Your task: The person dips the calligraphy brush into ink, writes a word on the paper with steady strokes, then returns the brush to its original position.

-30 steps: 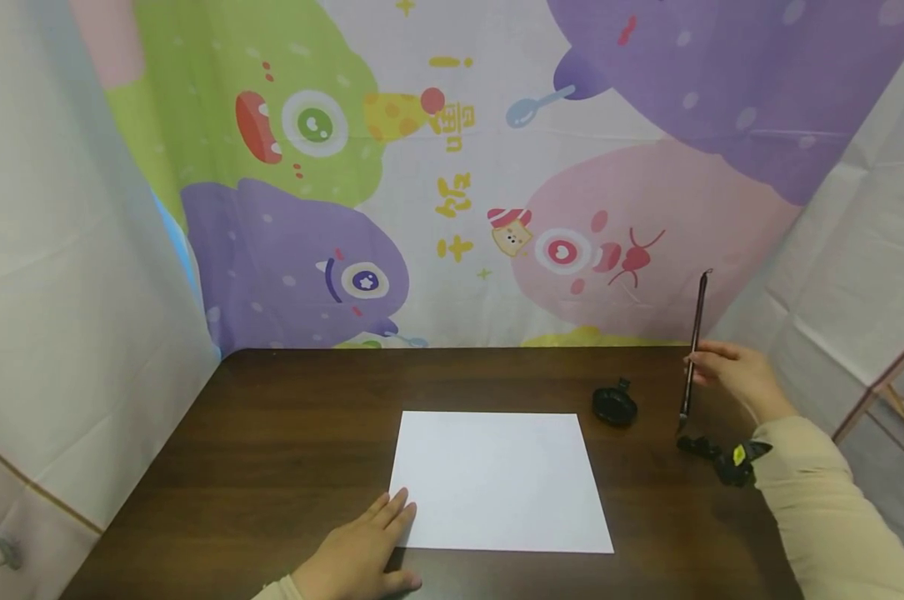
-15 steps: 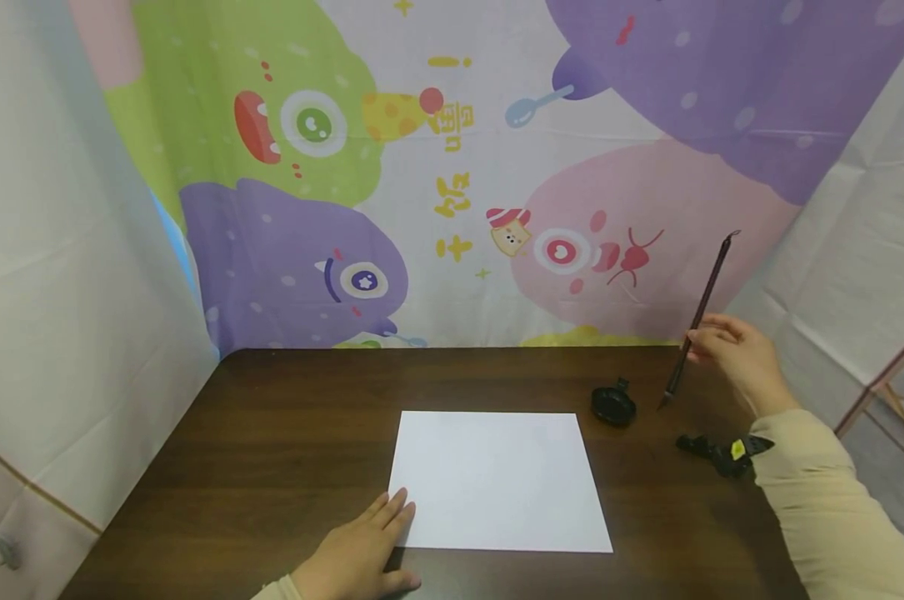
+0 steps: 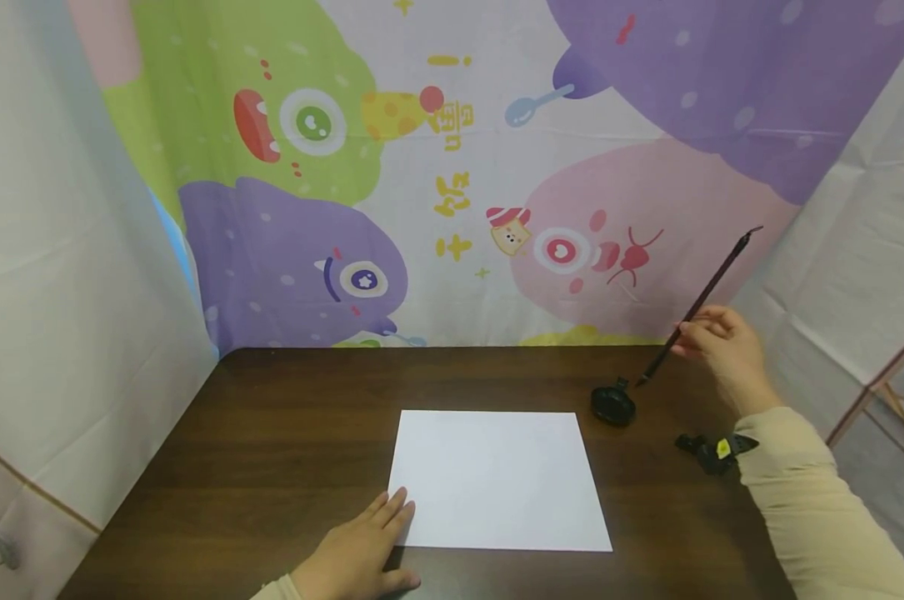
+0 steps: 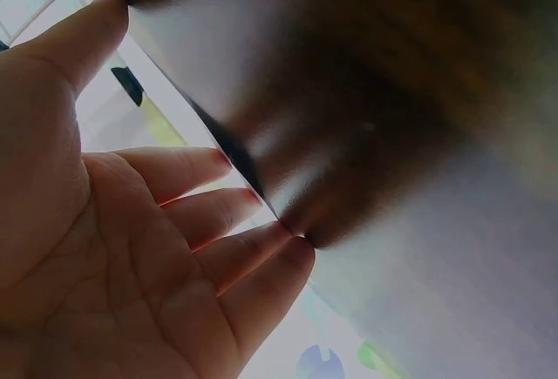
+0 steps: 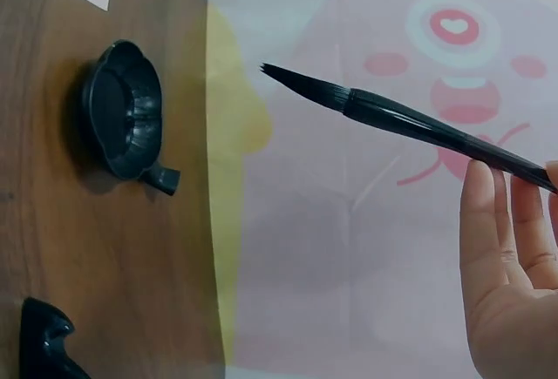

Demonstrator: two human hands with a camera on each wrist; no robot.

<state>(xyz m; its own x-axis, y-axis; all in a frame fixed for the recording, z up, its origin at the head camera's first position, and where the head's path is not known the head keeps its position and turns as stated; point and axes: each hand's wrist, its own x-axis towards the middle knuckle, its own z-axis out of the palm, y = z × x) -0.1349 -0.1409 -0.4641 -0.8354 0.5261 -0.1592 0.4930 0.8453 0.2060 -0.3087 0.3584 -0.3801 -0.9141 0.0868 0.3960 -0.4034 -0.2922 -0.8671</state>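
My right hand (image 3: 721,350) pinches a dark calligraphy brush (image 3: 710,287) by its handle, tilted with its bristle tip (image 5: 305,87) pointing down and left. That tip is beside the small black ink dish (image 3: 613,405), which has a scalloped rim and a short stub, as the right wrist view shows. My left hand (image 3: 357,542) lies flat with spread fingers at the lower left corner of a blank white sheet of paper (image 3: 504,483). In the left wrist view, the fingertips (image 4: 296,244) press at the paper's edge.
A black brush rest (image 3: 710,454) with a yellow mark lies near my right sleeve on the brown wooden table (image 3: 294,450). Behind the table's far edge hangs a cartoon-printed curtain (image 3: 466,308). Pale fabric walls (image 3: 69,250) stand at both sides.
My right hand has carried the brush up and left, away from the brush rest and toward the ink dish, and the brush leans more. My left hand and the paper stay put.
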